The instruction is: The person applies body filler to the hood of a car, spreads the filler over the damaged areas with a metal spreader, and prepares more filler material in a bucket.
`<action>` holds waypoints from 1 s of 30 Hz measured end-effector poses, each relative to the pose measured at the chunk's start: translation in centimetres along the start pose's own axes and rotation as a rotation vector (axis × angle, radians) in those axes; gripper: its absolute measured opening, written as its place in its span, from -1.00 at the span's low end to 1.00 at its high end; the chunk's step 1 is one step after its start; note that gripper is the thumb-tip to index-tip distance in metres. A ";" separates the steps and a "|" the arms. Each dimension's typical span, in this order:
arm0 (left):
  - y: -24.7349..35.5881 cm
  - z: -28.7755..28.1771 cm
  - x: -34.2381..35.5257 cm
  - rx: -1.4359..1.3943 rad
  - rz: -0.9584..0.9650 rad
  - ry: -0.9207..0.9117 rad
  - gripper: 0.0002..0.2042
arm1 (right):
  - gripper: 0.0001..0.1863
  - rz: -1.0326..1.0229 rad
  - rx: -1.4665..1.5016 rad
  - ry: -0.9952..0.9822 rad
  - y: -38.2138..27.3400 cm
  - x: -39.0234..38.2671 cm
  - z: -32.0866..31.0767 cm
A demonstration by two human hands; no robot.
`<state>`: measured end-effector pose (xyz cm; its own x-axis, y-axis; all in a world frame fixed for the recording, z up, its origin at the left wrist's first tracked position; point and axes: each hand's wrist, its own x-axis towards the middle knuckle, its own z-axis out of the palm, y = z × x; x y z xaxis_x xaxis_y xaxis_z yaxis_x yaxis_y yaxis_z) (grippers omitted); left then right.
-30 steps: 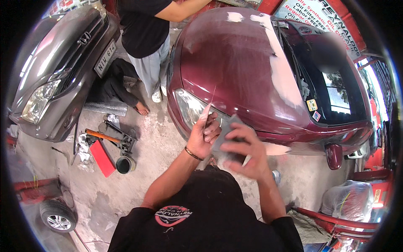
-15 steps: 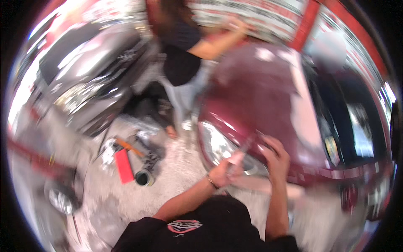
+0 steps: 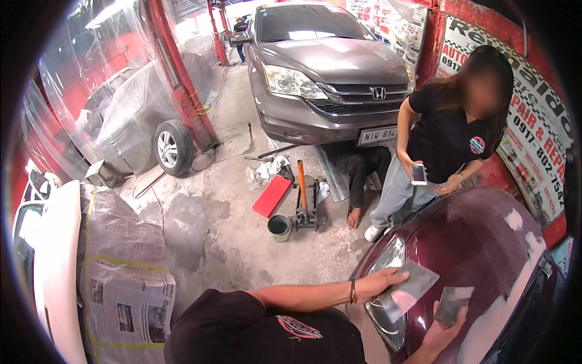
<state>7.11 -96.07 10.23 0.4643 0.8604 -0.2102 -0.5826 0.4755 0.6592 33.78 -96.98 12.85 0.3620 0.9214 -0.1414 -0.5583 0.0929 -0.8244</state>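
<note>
My left hand (image 3: 377, 285) grips the edge of a thin grey square plate (image 3: 418, 280) with a pink patch like body filler on its face. To its right, my right hand (image 3: 447, 332) holds a smaller flat grey rectangular spreader (image 3: 453, 305), tilted up, its corners worn. The two pieces are apart. Both hands are over the front corner of a maroon car, close to its headlight (image 3: 393, 255) and hood (image 3: 467, 236). Pale pink filler (image 3: 500, 306) covers a long strip of the hood toward the windshield.
A person (image 3: 451, 127) holding a phone (image 3: 419, 174) stands beyond the hood. Another person's legs (image 3: 357, 176) stick out from under a grey SUV (image 3: 333, 67). On the floor are a bucket (image 3: 279, 227), a red box (image 3: 272, 196) and a floor jack (image 3: 306, 212). Newspaper-covered bodywork (image 3: 124, 285) stands at left.
The view has swung left, bringing the grey SUV into the middle. My hands, close together over the headlight before, are now lower right in view, with both flat pieces plainly visible.
</note>
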 end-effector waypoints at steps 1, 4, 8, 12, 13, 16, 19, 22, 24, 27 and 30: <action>0.5 0.3 0.1 -0.021 0.074 0.031 -0.56 | -0.19 0.081 0.241 -0.032 -0.6 0.2 -0.1; 1.2 1.4 2.0 0.000 0.285 0.145 -0.53 | -0.18 0.199 0.524 -0.195 -1.9 -1.1 -0.8; 1.5 2.8 5.0 0.216 0.445 0.157 -0.59 | 0.08 -0.048 -0.284 -0.318 -2.4 -3.7 -2.3; 0.5 5.5 8.4 -0.022 0.564 0.122 -0.65 | -0.14 0.223 -0.297 -0.130 -2.7 -7.4 -2.9; 0.5 6.2 9.2 -0.030 0.578 0.147 -0.73 | -0.34 0.367 0.053 -0.109 -2.9 -8.0 -2.5; -0.2 7.7 10.5 -0.052 0.662 0.154 -0.74 | -0.58 0.446 0.235 -0.109 -3.7 -9.4 -0.9; -1.3 8.9 10.9 -0.061 0.618 0.110 -0.74 | -0.62 0.454 0.344 -0.116 -4.5 -9.7 -0.8; -3.0 10.5 10.9 -0.063 0.596 0.093 -0.74 | -0.67 0.474 0.366 0.028 -4.1 -8.4 -2.7; -4.2 11.7 10.2 -0.071 0.575 0.082 -0.75 | -0.70 0.423 0.328 0.155 -3.1 -6.5 -4.5; -6.0 13.3 8.7 -0.087 0.408 0.113 -0.64 | -0.70 0.326 0.273 0.224 -3.6 -3.0 -7.0; -6.3 13.0 8.2 -0.148 0.329 0.066 -0.64 | -0.60 0.062 -0.128 0.298 -5.6 -1.6 -8.1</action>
<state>23.29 -94.40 13.72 0.1946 0.9794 -0.0533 -0.7862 0.1883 0.5886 42.36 -102.07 13.23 0.5431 0.7711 -0.3325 -0.4951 -0.0258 -0.8685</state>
